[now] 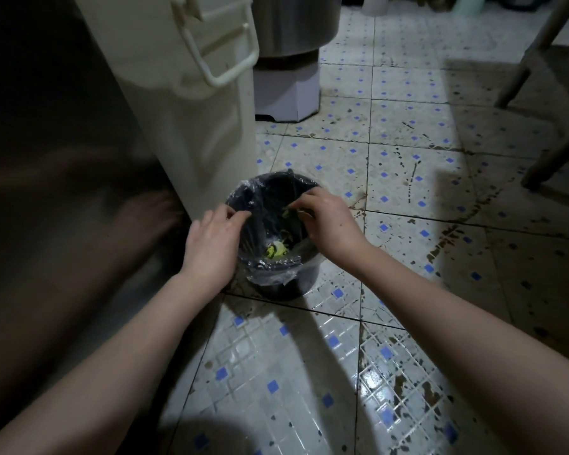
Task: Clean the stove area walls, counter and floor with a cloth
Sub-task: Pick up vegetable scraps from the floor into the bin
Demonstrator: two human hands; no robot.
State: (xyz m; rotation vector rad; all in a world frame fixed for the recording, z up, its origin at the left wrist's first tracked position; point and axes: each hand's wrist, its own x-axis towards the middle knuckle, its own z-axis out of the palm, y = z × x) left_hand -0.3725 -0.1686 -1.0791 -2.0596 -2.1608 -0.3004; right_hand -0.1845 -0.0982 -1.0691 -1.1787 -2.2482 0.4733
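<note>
Right grip on scraps above bin

Below me the floor is pale tile dotted with small blue squares, its grout lines dark. Brown stains and specks spatter it, thickest off to my right. The nearest tiles carry a raised lattice pattern and shine wetly where light falls on them; broad shadows cut between the bright patches. On my left rises a tall cream unit with a looped handle, its near side lost in darkness. Behind it a steel drum sits on a white angular base. At the far right, a pale slanted leg and a darker one stand on the tile; I cannot tell which piece of furniture they belong to.
</note>
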